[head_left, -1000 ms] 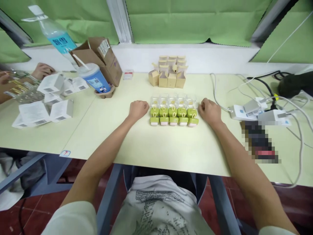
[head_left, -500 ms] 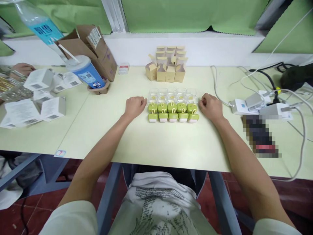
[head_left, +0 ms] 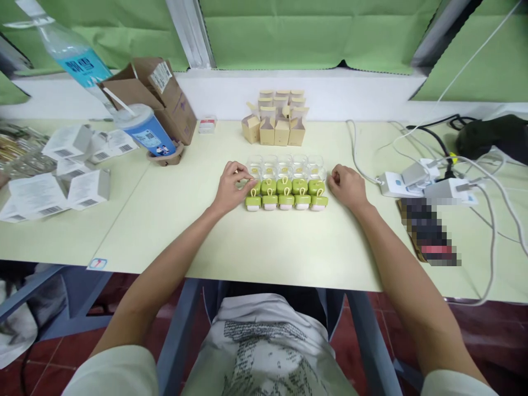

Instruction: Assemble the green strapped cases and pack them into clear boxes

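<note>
A row of small green pieces (head_left: pixel 286 193) with white bases and yellow loops lies on the pale table (head_left: pixel 264 242) in front of me. Behind them stands a row of clear plastic shells (head_left: pixel 285 164). My left hand (head_left: pixel 231 187) is at the row's left end, its fingers curled and pinching the leftmost green piece (head_left: pixel 253 197). My right hand (head_left: pixel 347 187) rests as a closed fist on the table just right of the row, holding nothing.
Small tan cartons (head_left: pixel 274 122) are stacked at the back. A blue cup (head_left: pixel 145 133), a brown carton (head_left: pixel 163 93) and a water bottle (head_left: pixel 68 49) stand back left, with white boxes (head_left: pixel 70 165) farther left. Cables and white adapters (head_left: pixel 424 179) lie at the right.
My left hand has opened from a fist and reached its fingers onto the leftmost green piece. The right fist has stayed beside the row. The view shifted slightly.
</note>
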Action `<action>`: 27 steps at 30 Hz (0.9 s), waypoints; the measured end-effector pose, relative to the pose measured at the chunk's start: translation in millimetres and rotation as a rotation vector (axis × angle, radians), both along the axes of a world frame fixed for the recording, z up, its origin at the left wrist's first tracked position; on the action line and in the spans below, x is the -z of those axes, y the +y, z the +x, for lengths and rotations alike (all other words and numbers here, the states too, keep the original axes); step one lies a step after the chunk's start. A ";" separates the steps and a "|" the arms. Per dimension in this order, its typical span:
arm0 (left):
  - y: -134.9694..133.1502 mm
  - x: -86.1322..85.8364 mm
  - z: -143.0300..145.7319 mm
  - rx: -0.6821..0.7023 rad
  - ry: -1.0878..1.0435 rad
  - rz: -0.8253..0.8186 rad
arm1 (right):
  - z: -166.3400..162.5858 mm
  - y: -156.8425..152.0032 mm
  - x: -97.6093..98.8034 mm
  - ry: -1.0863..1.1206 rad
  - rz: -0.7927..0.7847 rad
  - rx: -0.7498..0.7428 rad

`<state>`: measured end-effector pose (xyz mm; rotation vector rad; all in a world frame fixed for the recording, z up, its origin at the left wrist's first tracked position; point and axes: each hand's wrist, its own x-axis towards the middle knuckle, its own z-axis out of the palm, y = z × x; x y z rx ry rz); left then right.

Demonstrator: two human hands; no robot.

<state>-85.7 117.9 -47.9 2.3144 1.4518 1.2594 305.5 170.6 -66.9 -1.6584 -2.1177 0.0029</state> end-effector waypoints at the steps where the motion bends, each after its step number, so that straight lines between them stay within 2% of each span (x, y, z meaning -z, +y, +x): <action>1: -2.2 -3.2 0.7 -0.007 0.001 -0.008 | -0.4 -0.3 -0.4 0.006 -0.002 -0.001; 3: -5.6 -15.0 0.8 -0.029 0.002 -0.028 | -1.1 -1.0 -1.3 0.016 -0.007 -0.003; 6: 0.5 -46.2 -1.5 -0.050 -0.038 -0.044 | -2.3 -1.8 -2.4 0.023 -0.011 0.002; 9: 26.6 -80.6 -3.5 0.029 -0.070 -0.115 | -3.4 -2.6 -3.7 0.023 -0.018 0.002; 12: 59.8 -96.4 -1.7 0.067 -0.059 -0.209 | -4.4 -3.4 -5.6 0.019 -0.021 0.004; 15: 81.2 -88.1 3.2 0.034 -0.062 -0.255 | -4.5 -3.6 -6.5 0.014 -0.017 0.000; 20: 88.1 -61.5 6.5 -0.033 -0.051 -0.272 | -2.3 -2.8 -3.7 -0.002 -0.011 -0.010; 27: 95.3 -48.1 3.1 0.043 -0.022 -0.244 | 0.2 -2.5 -1.1 -0.005 -0.006 0.012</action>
